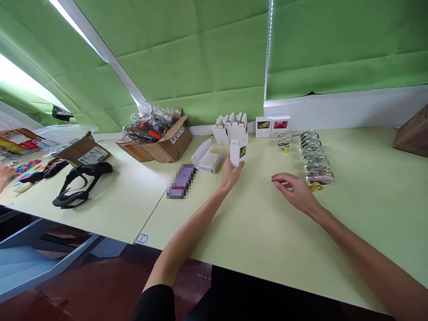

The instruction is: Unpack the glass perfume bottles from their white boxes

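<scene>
My left hand (231, 173) is closed around a small white carton (238, 151) with its top flap open, held upright just above the pale green table (254, 223). Behind it stand several more open white cartons (230, 130) and two closed printed boxes (272, 126). My right hand (294, 192) hovers low over the table, fingers loosely spread, holding nothing. It is beside a row of wrapped shiny glass pieces (313, 156) with gold fittings. A stack of flat white carton blanks (207, 158) lies left of my left hand.
An open cardboard box (160, 142) full of plastic-wrapped items sits at the back. A black headset-like strap (80, 183) and a smaller brown box (85, 153) lie to the left. A brown box (413, 133) is at far right. Another person's hand (5, 171) shows at the left edge.
</scene>
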The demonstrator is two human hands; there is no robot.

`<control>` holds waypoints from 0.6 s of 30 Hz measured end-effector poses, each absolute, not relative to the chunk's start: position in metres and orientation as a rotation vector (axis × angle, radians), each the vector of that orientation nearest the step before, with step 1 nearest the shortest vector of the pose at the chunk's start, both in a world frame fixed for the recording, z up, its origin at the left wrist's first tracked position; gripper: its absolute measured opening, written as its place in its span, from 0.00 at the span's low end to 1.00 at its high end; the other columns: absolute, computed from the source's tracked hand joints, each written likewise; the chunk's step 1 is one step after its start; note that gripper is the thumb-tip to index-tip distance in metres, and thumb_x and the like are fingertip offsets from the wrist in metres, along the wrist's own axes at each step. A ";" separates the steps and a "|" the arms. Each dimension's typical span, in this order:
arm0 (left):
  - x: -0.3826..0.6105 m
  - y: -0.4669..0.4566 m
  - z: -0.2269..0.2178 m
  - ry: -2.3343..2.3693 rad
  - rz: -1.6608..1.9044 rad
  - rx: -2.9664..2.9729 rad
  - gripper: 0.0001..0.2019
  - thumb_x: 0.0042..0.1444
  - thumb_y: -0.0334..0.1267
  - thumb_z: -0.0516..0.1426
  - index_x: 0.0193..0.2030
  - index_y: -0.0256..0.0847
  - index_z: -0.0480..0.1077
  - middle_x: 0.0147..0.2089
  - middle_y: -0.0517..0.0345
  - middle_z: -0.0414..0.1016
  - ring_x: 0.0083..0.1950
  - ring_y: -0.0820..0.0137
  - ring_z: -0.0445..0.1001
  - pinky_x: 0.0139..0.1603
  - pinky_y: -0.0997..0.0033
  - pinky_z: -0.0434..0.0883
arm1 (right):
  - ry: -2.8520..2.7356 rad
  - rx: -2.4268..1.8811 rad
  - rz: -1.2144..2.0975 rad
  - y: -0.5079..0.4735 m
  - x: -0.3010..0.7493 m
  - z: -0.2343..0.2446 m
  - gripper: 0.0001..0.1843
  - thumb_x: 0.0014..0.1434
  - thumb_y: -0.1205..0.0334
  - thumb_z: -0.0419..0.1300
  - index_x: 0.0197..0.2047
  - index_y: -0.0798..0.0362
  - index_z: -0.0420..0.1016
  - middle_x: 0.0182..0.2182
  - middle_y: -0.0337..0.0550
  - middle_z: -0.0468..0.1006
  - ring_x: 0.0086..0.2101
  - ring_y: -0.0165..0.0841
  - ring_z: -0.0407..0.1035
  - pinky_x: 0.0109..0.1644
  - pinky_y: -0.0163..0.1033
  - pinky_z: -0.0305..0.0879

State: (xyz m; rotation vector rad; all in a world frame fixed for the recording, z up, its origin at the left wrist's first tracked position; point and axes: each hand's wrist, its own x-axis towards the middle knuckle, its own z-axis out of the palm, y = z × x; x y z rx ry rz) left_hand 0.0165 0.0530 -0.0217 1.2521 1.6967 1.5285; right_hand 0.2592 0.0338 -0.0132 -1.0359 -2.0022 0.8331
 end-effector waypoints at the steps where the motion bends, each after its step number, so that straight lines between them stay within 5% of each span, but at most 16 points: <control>1: 0.017 0.064 -0.021 1.779 1.534 1.299 0.16 0.54 0.36 0.62 0.50 0.41 0.70 0.51 0.50 0.78 0.55 0.54 0.75 0.56 0.53 0.72 | -2.004 -1.033 0.831 0.034 0.259 -0.015 0.11 0.63 0.56 0.56 0.40 0.51 0.78 0.45 0.48 0.82 0.40 0.37 0.77 0.39 0.43 0.77; 12: 0.011 0.142 -0.037 2.209 1.682 1.040 0.15 0.60 0.32 0.57 0.54 0.38 0.63 0.56 0.39 0.73 0.62 0.52 0.70 0.60 0.55 0.67 | -2.049 -0.992 0.834 0.036 0.257 -0.023 0.12 0.64 0.57 0.55 0.39 0.51 0.78 0.45 0.49 0.82 0.37 0.36 0.77 0.37 0.42 0.77; 18: 0.001 0.154 -0.046 2.237 1.708 1.015 0.18 0.60 0.33 0.57 0.56 0.37 0.61 0.59 0.34 0.70 0.65 0.48 0.68 0.62 0.46 0.65 | -2.083 -1.007 0.851 0.036 0.258 -0.024 0.11 0.64 0.58 0.54 0.38 0.50 0.77 0.44 0.48 0.82 0.38 0.37 0.77 0.39 0.43 0.77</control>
